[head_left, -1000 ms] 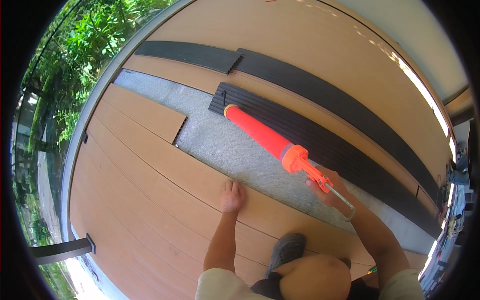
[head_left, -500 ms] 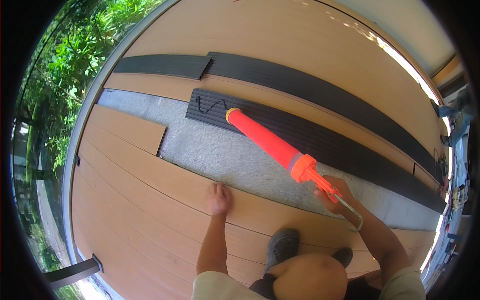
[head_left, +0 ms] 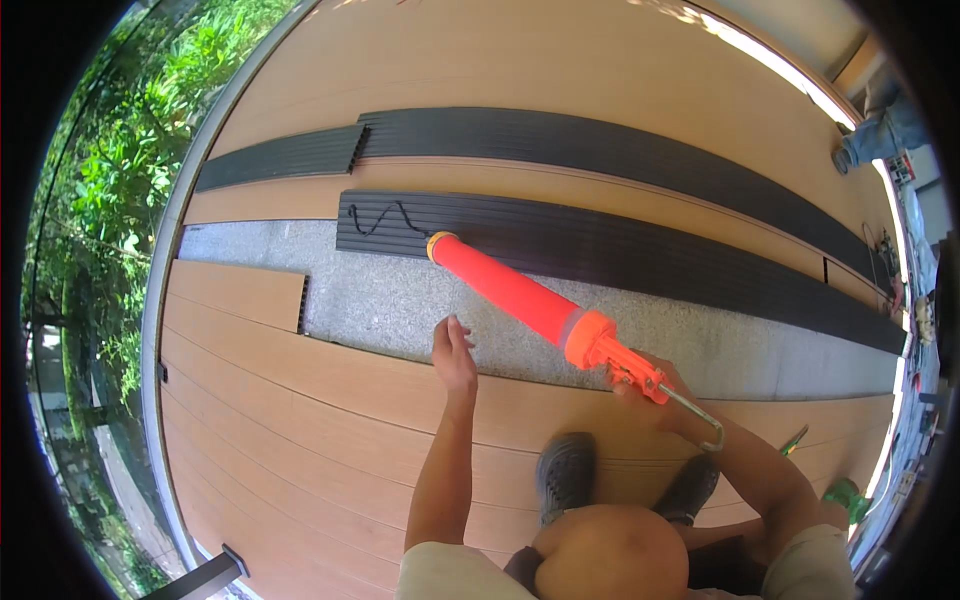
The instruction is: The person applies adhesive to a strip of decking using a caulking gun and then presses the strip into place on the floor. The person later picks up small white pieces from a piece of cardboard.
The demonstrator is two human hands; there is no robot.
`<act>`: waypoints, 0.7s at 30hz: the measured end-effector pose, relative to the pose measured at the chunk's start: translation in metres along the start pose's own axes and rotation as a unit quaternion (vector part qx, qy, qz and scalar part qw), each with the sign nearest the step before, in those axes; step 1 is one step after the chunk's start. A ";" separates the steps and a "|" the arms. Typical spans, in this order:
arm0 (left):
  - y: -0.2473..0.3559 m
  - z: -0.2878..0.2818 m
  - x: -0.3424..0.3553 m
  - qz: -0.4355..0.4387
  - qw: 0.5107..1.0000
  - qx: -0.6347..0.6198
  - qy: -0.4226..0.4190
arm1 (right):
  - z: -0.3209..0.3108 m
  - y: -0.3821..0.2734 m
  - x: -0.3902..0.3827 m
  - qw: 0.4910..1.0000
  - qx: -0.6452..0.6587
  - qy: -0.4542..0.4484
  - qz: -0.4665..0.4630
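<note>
My right hand (head_left: 648, 388) is wrapped round the handle of a bright orange-red caulking gun (head_left: 515, 292). The gun slants to the upper left, and its yellow-ringed front end is over a dark, ribbed decking board (head_left: 620, 235). A wavy black bead of adhesive (head_left: 375, 216) runs on that board's left end and reaches up to the gun's front; the nozzle itself is hidden. My left hand (head_left: 455, 352) is raised above the edge of the grey concrete strip (head_left: 385, 300), fingers stretched out and holding nothing.
Tan decking boards (head_left: 300, 420) surround the concrete, with a short tan board (head_left: 240, 290) at its left. Other dark boards (head_left: 600, 150) lie farther off. A person's jeans-clad leg (head_left: 885, 135) shows at far right. A green object (head_left: 848, 497) lies right of my arm; greenery borders the left.
My left hand has lifted off the tan board and moved forward. The black bead has grown longer to the right along the ribbed board. The whole view has shifted slightly.
</note>
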State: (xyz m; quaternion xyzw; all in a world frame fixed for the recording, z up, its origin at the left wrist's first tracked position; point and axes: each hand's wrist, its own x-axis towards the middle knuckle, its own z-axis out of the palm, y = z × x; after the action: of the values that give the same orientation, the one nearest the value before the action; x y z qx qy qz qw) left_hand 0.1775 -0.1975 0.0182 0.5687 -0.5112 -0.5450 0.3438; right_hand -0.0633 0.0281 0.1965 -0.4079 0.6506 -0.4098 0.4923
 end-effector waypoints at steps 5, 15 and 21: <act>0.092 0.090 0.033 -0.181 0.892 -0.390 -0.141 | -0.010 0.007 -0.012 0.998 -0.038 0.020 -0.055; 0.078 0.146 -0.010 -0.208 0.875 -0.388 -0.200 | -0.044 0.054 -0.076 0.994 -0.087 0.044 0.042; 0.081 0.185 -0.043 -0.210 0.899 -0.317 -0.216 | -0.063 0.045 -0.117 0.977 -0.149 0.141 0.054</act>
State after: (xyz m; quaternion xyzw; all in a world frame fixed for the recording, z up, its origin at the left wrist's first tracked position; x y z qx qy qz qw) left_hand -0.0145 -0.1455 0.0754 0.3921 -0.2420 -0.8470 0.2650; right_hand -0.1090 0.1608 0.2018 -0.3790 0.7885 -0.3341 0.3507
